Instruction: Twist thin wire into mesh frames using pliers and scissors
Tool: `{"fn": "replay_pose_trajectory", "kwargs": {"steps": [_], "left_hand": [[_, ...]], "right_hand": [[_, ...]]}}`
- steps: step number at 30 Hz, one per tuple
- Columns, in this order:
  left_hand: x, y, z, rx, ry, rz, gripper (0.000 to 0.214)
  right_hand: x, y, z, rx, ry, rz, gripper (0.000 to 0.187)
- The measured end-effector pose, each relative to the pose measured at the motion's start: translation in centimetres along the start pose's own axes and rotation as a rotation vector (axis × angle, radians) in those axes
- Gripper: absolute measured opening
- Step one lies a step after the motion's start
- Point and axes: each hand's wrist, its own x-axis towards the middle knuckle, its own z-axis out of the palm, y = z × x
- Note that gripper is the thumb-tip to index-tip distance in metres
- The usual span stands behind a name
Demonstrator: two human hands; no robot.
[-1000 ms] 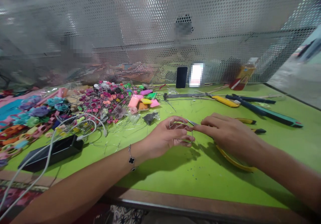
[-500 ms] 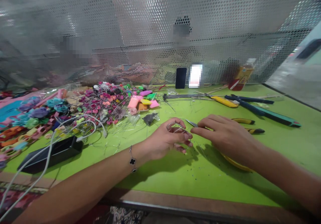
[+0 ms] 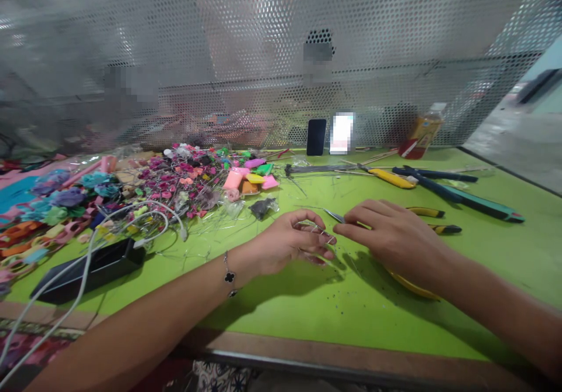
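Observation:
My left hand (image 3: 292, 239) is closed, its thumb and fingers curled round a thin silvery wire (image 3: 317, 228). Part of that wire is hidden among the fingers. My right hand (image 3: 390, 234) grips metal tweezers (image 3: 334, 216), whose slim tip points left from under the fingertips. From this tip a fine strand reaches left above my left fingers; I cannot tell if the tweezers pinch it. Both hands hover close together over the green tabletop (image 3: 272, 316). Tiny dark bits (image 3: 338, 305) lie scattered below them. Yellow-and-black handles (image 3: 415, 286) show partly behind my right hand.
Wired craft flowers (image 3: 175, 175) pile up at the left, beside coloured clay packets (image 3: 250, 179). A black box (image 3: 92, 269) with a white cable (image 3: 90, 246) sits front left. Pliers (image 3: 461, 193), two phones (image 3: 316, 137) and a bottle (image 3: 422, 131) stand or lie further back.
My left fingers have curled in a little more round the wire. A fine strand now shows left of the tweezers' tip. My right hand has barely moved.

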Motion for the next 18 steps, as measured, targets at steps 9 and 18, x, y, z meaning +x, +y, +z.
{"fn": "replay_pose_trajectory", "kwargs": {"steps": [9, 18], "left_hand": [[0.2, 0.0, 0.2, 0.147, 0.063, -0.006, 0.045], [0.8, -0.1, -0.7, 0.156, 0.259, 0.166, 0.027]], "right_hand": [[0.7, -1.0, -0.4, 0.017, -0.005, -0.037, 0.021], [-1.5, 4.8, -1.8, 0.134, -0.134, 0.443, 0.033]]}}
